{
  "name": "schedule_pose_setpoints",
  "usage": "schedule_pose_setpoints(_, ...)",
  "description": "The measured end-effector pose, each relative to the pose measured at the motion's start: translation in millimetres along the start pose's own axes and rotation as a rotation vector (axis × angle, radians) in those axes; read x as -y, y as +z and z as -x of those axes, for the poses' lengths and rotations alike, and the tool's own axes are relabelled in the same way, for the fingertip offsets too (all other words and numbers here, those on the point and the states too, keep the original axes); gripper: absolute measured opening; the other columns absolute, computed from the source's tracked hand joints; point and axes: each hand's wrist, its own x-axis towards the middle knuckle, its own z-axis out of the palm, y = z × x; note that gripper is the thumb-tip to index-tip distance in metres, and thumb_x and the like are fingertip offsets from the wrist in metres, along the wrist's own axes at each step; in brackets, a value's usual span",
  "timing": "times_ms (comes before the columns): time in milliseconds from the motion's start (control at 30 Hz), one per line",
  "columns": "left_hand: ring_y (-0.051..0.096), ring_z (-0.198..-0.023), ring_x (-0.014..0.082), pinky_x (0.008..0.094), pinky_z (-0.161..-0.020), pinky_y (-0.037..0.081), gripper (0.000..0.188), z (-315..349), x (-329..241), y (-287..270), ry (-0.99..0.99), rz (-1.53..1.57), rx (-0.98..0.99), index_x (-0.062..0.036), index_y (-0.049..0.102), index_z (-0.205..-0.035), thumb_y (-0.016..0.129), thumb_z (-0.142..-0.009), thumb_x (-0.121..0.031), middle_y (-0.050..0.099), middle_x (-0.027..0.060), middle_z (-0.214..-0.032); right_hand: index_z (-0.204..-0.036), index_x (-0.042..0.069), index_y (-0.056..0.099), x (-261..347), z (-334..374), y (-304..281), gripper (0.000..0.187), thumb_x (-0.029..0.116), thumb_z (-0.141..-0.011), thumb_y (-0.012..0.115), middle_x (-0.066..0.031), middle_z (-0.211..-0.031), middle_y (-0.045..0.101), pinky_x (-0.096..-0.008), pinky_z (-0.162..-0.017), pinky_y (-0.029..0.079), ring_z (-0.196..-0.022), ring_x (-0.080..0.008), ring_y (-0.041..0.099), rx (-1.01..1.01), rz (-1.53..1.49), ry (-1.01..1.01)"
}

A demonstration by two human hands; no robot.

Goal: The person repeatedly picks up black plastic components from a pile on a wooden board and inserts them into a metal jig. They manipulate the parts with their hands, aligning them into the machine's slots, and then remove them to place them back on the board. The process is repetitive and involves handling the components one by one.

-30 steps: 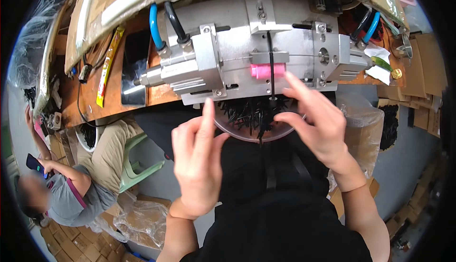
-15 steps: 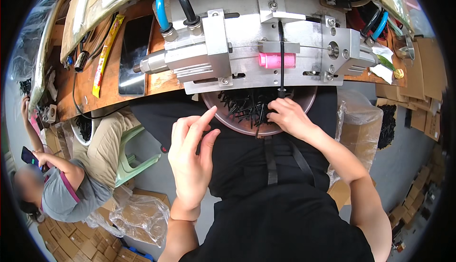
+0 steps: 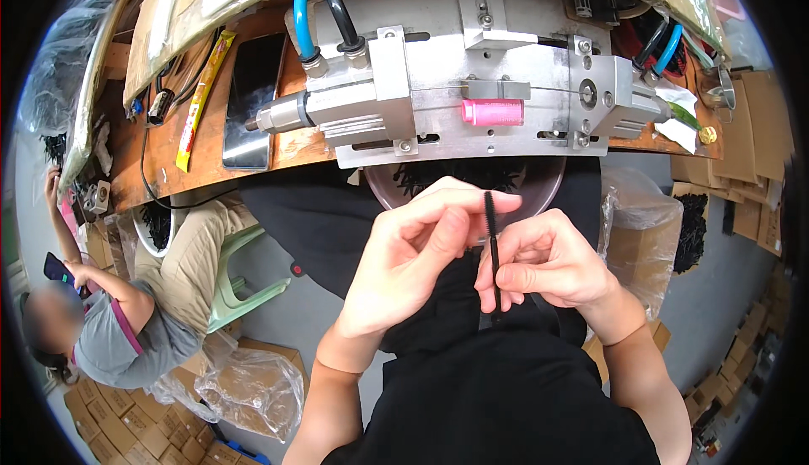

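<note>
Below the metal fixture, both hands pinch an upright black brush wand, bristles up.

Both forearms rise from below, the left hand and right hand meeting with fingers pinched.

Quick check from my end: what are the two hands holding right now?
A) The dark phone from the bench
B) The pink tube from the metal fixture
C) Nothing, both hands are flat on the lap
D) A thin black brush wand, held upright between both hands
D: the right hand pinches the thin black brush wand low on its stem, the left hand touches its bristled tip, and the pink tube sits in the metal fixture.
</note>
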Motion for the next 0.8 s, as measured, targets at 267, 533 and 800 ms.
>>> schedule_pose_setpoints(267, 0.053, -0.085, 0.0154, 0.0332, -0.082, 0.045, 0.046, -10, 15, 1, 0.038, 0.166, 0.139, 0.0058, 0.061, -0.103, 0.042, -0.103, -0.036, 0.054, 0.0135, -0.105, -0.100, -0.003, 0.063, 4, 9, 7, 0.024, 0.019, -0.099, 0.055, -0.0064, -0.079, 0.066, -0.0211, -0.062, 0.043, -0.068, -0.0096, 0.058, -0.015, -0.017, -0.031)
schedule_pose_setpoints(533, 0.042, -0.082, 0.0169, 0.0310, -0.084, 0.034, 0.037, 0, 9, 24, 0.261, 0.227, -0.090, -0.0133, 0.045, -0.076, 0.039, -0.104, -0.036, 0.050, 0.0020, -0.054, -0.102, 0.004, 0.052, -18, 15, 25, 0.027, 0.025, -0.106, 0.035, -0.0012, -0.087, 0.055, -0.0198, -0.055, 0.035, -0.062, -0.0059, 0.040, 0.096, -0.066, -0.117)
schedule_pose_setpoints(800, 0.043, -0.083, 0.0152, 0.0287, -0.084, 0.034, 0.033, -17, -32, 71, 0.554, 0.160, -0.291, -0.0145, 0.045, -0.076, 0.043, -0.103, -0.033, 0.059, 0.0018, -0.073, -0.090, 0.004, 0.052, 8, 27, 44, 0.014, 0.010, -0.100, 0.046, -0.0051, -0.069, 0.053, -0.0282, -0.055, 0.042, -0.057, -0.0174, 0.052, -0.090, 0.331, -0.371)
